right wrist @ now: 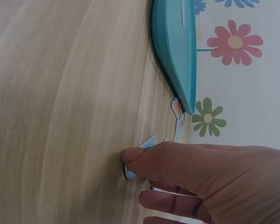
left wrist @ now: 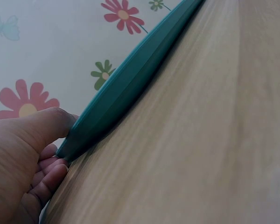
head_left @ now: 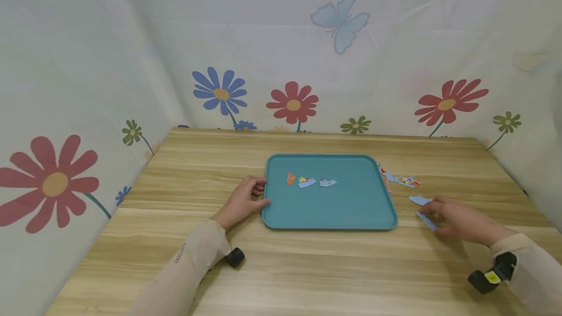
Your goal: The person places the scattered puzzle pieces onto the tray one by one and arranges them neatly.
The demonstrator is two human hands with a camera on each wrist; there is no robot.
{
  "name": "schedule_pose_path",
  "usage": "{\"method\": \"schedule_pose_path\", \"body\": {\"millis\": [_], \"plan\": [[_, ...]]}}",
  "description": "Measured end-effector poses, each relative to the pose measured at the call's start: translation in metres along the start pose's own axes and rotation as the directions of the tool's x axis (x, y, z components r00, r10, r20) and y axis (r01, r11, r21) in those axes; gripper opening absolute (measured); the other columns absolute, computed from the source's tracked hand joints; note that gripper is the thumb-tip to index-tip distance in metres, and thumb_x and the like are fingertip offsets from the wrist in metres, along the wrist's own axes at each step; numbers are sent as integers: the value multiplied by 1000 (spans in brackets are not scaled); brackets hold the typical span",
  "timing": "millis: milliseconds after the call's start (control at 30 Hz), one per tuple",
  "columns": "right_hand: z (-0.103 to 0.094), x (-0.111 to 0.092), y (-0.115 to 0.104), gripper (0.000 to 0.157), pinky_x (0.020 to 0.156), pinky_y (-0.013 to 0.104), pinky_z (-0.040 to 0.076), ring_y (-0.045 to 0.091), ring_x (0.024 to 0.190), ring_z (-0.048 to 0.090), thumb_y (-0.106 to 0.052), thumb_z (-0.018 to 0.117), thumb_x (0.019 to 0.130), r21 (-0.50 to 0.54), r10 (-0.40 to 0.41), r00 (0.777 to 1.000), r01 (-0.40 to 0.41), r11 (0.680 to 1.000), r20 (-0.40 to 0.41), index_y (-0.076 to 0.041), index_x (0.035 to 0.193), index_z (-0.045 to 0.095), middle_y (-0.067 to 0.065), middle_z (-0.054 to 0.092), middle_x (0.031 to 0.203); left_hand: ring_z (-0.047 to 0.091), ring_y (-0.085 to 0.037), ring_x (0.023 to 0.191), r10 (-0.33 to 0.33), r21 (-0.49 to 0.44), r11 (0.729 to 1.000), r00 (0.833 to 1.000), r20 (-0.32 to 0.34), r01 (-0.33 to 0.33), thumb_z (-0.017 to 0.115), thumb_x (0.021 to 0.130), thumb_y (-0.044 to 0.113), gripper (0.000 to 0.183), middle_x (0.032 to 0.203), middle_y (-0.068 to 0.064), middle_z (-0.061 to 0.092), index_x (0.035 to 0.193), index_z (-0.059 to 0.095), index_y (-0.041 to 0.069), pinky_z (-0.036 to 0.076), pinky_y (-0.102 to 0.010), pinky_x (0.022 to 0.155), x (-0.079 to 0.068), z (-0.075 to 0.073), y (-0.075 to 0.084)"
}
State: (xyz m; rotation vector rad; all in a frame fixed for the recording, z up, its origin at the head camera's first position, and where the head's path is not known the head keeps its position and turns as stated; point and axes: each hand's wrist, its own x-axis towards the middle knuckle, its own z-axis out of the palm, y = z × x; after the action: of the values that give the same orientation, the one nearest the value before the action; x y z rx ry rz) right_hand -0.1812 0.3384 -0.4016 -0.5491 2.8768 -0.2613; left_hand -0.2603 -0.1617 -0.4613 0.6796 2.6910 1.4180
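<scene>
My left hand (head_left: 240, 204) holds the left rim of a teal tray (head_left: 329, 216), thumb at the edge and fingers curled against the side. On the tray lie an orange puzzle piece (head_left: 291, 178) and two light-blue printed puzzle pieces (head_left: 307, 183). To the right of the tray, my right hand (head_left: 461, 218) is low over the table and pinches a light-blue puzzle piece (head_left: 427, 221), the thumb lying across it in the right wrist view. Another light-blue piece (head_left: 419, 200) lies at its fingertips. The fingers partly hide both pieces.
Several more printed pieces (head_left: 407, 181) lie by the tray's right edge, some close against its rim. The wooden table (head_left: 329, 267) ends at a white curtain (head_left: 263, 38) with printed flowers behind and at the sides.
</scene>
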Motion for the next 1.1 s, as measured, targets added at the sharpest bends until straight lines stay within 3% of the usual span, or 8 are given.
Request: {"method": "schedule_pose_path", "body": {"millis": [167,367,833,1100], "plan": [[-1,0,0,40,71,38,56,17,85,60,-13,80,74,1,2,1000,-2,1000,-4,-4,110,67,8,58,99,58,-26,102,-11,2,1000,1000,0,11,73,85,10,52,115,-17,54,130,51,-3,52,-38,92,0,0,1],[1,-2,2,37,66,29,53,14,81,59,-14,81,73,-40,-47,997,45,998,-68,-3,105,67,5,59,96,58,-25,100,-1,23,1000,1000,-7,1,73,84,10,51,114,-17,54,128,52,-4,53,-37,91,0,0,1],[7,-6,5,41,64,27,53,12,77,59,-23,84,68,-84,-71,981,57,995,-178,-2,96,62,2,61,90,59,-24,101,-8,19,1000,1000,-6,8,74,85,12,52,114,-16,54,129,52,-3,53,-36,91,1,1,-3],[6,-7,3,42,62,24,50,9,76,57,-25,81,70,-15,-10,986,8,1000,-165,0,97,61,1,64,89,58,-23,100,-17,30,999,1000,-6,17,74,84,11,53,115,-15,54,130,51,-2,53,-33,90,2,2,-5]]}}
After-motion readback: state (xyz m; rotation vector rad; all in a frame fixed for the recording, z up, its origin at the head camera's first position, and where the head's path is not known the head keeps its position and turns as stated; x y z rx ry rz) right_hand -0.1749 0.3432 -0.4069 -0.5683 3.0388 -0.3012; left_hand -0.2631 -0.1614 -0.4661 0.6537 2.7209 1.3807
